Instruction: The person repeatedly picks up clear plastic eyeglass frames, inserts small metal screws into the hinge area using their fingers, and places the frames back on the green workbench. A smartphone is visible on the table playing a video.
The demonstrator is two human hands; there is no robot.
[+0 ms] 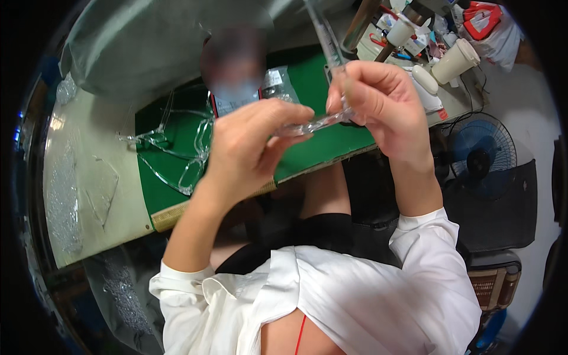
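Observation:
Both my hands hold a clear plastic eyeglass frame (316,125) above the green mat (355,141). My left hand (242,139) is closed, pinching the front of the frame between thumb and fingers. Closed near the hinge end, my right hand (387,103) grips the frame's other side. From its fingertips a long clear temple (325,38) points up and away. Part of the frame is hidden behind my fingers. Several more clear eyeglass frames (157,137) lie on the mat left of my left hand.
A phone (236,100), partly blurred, stands behind my hands beside a clear plastic bag (279,83). Wrapped clear pieces (62,201) lie on the table's left. A dark post (362,23) rises at the back. At right are a cream cup (455,62) and a blue fan (480,151).

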